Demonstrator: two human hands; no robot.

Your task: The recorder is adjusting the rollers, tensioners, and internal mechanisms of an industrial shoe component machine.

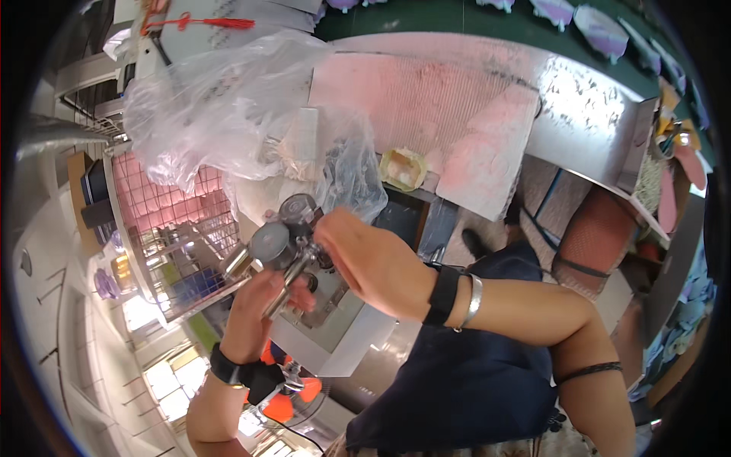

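Note:
In the middle of the view is a shiny metal tool (298, 268) that looks like a spray gun, with a round grey-lidded cup (270, 242). A second round grey lid (297, 207) is just beyond it, and I cannot tell whether it belongs to the same tool. My left hand (263, 308) is closed around the tool's slim metal shaft from below. From the right, my right hand (369, 255) reaches over with its fingers curled at the tool's far side; its fingertips are mostly hidden. Below the hands is a pale box-like surface (339, 327) holding small metal parts.
Clear plastic sheeting (228, 99) lies beyond my hands. A pink-stained ribbed board (426, 99) and a yellowish tray (403, 169) are farther right. At left stands a wire rack (167, 198), with an orange-bladed fan (278, 407) below. Purple pieces (601, 32) line a green surface.

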